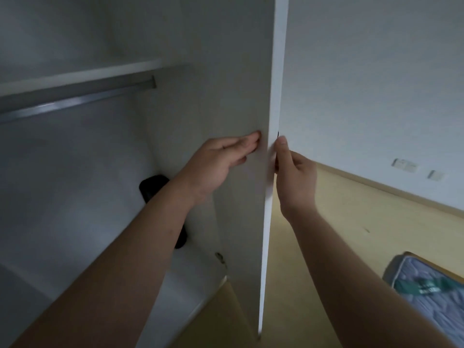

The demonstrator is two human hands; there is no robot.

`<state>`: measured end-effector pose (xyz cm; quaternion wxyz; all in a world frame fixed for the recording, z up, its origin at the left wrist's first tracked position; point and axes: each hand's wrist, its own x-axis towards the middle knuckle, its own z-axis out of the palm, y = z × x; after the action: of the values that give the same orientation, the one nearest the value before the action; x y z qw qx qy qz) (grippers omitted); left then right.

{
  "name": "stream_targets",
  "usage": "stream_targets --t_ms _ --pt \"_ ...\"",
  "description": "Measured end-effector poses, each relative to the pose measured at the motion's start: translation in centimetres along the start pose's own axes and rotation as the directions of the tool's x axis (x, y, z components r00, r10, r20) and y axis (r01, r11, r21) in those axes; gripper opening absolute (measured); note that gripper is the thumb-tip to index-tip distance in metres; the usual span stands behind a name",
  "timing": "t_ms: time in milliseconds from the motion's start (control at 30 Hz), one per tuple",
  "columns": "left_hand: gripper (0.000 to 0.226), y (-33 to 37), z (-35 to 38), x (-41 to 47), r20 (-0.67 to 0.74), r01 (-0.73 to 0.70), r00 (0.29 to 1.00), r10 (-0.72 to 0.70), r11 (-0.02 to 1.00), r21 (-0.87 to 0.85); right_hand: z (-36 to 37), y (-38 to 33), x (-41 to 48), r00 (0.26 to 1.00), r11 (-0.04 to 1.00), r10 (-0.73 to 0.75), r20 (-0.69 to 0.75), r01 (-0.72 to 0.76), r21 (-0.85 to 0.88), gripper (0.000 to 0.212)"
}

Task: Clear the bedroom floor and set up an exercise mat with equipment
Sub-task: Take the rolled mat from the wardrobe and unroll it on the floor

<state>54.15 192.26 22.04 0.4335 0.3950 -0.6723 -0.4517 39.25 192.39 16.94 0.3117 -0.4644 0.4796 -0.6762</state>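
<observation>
A white wardrobe door (241, 71) stands open, edge-on in the middle of the view. My left hand (221, 162) lies flat with straight fingers against the door's inner face. My right hand (293, 172) grips the door's outer edge at a small dark handle (278, 135), thumb pointing up along the edge. Inside the wardrobe, a black object (153, 187) stands on the white bottom board (185, 280), partly hidden behind my left forearm; I cannot tell what it is.
A metal hanging rail (75, 102) runs under a white shelf (82, 72) in the wardrobe. Yellow wooden floor (351, 209) spreads to the right below a white wall with sockets (405, 165). A mattress corner with a green label (426, 285) shows at lower right.
</observation>
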Motion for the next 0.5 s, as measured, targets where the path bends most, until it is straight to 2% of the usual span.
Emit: stream_targets --t_ms 233,333,500 --pt "0.043 -0.2 3.4 4.6 0.086 -0.025 0.996 0.014 0.993 0.118 -3.9 0.4 3.0 0.999 0.995 -0.041 -0.004 0.041 -0.089 0.045" --pt "0.045 -0.3 4.5 5.9 0.122 -0.018 0.992 0.002 0.991 0.132 -4.6 1.0 4.3 0.998 0.987 -0.068 -0.01 0.066 -0.148 0.05" --pt "0.048 -0.1 5.9 7.7 0.152 -0.011 0.988 -0.011 0.99 0.14 -5.3 1.6 6.0 0.995 0.967 -0.084 -0.047 0.07 -0.244 0.042"
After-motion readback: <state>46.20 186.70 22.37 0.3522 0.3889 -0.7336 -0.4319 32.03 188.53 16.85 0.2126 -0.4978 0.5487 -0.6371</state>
